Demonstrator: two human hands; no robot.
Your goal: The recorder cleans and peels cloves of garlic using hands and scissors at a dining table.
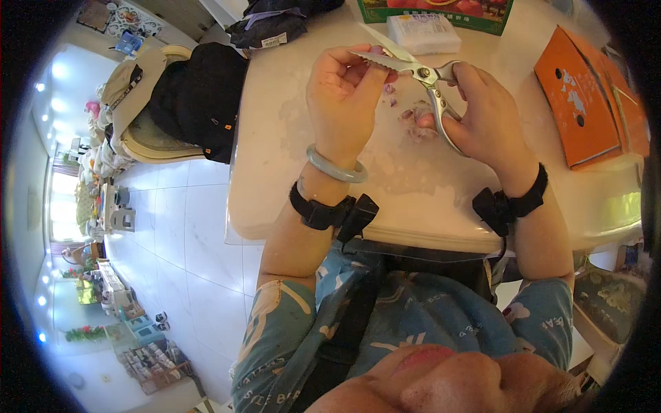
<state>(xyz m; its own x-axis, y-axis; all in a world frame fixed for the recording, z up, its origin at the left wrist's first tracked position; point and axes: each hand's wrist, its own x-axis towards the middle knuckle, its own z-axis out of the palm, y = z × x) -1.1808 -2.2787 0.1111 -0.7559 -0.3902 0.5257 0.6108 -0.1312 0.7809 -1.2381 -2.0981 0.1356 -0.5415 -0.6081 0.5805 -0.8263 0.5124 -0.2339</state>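
My right hand (485, 111) grips the handles of metal kitchen shears (424, 73). Their blades are spread, one serrated, and point up and left toward my left hand (343, 95). Between the fingertips of that hand is a small purplish piece (377, 50), perhaps a garlic clove or a shallot; fingers and the serrated blade hide much of it. Small purple scraps (390, 89) lie on the table below the blades. A loose heap of pale, papery peelings (421, 131) lies under and beside the right thumb and the lower handle.
The pale table (289, 206) has a clear cover. Behind the shears lie a white wrapped pack (423, 33) and a green printed box (490, 15). An orange carton (583, 98) stands right. A dark plastic bag (268, 31) lies far left, beside a chair (155, 149) with black cloth.
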